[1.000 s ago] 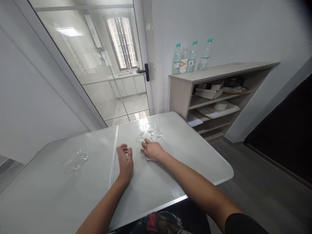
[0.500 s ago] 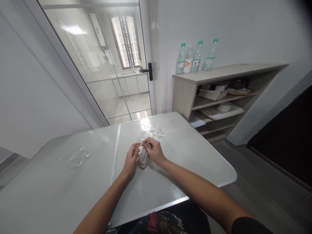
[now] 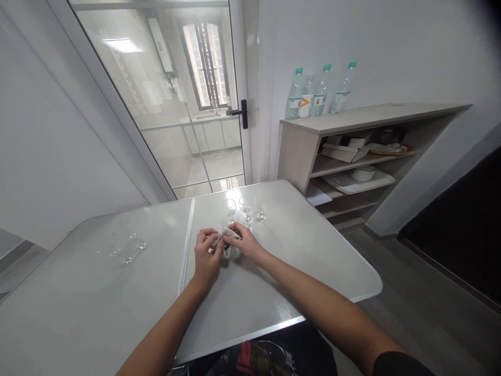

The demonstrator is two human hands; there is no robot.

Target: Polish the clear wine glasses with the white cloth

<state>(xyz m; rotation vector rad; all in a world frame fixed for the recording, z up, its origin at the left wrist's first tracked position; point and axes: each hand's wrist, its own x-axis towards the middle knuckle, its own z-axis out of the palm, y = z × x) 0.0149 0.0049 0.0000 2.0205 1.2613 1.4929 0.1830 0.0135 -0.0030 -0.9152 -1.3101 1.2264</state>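
Observation:
Over the table, both hands meet at a small white cloth (image 3: 227,233). My left hand (image 3: 206,254) pinches it from the left with bent fingers. From the right, my right hand (image 3: 246,243) grips it between thumb and fingers. Part of the cloth stands up above the fingertips and a little hangs below; whether anything is inside it is hidden. Just beyond the hands stand three clear stemmed glasses upright in a row: the left glass (image 3: 230,208), the middle glass (image 3: 246,207) and the right glass (image 3: 262,214).
More clear glasses (image 3: 131,249) lie on the left part of the pale table (image 3: 313,261). A metal strip (image 3: 187,245) crosses the tabletop. At the right stands a shelf unit (image 3: 299,151) with several plastic bottles (image 3: 321,91) on top. A glazed door (image 3: 239,151) is behind the table.
The cloth hung down below my fingers; now it is gathered higher and folded between them. My left hand has turned and shifted slightly left. The camera view has moved a little.

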